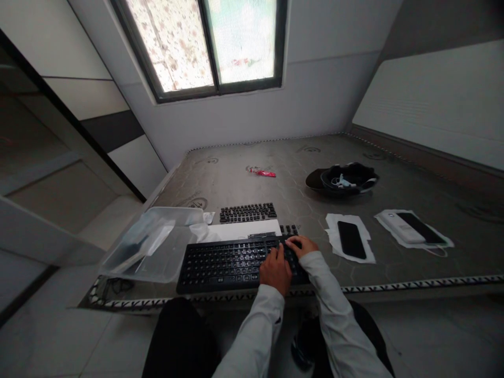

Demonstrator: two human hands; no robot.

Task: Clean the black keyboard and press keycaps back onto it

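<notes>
A black keyboard (226, 262) lies flat near the front edge of the covered surface, many of its key positions bare of caps. My left hand (276, 270) rests on its right part, index and middle fingers stretched forward over the keys. Just to the right, my right hand (302, 245) bends over the keyboard's upper right, thumb and forefinger drawn close together; anything between them is too small to see. Behind the keyboard, loose black keycaps (248, 212) stand in rows, and a smaller group of keycaps (290, 229) sits close to my right hand.
A clear plastic bin (173, 247) stands left of the keyboard; a white sheet (236, 230) lies behind it. To the right are a black phone (350, 239) on white cloth, a white device (405, 229), and a dark cap (346, 181). A red packet (263, 172) lies farther back.
</notes>
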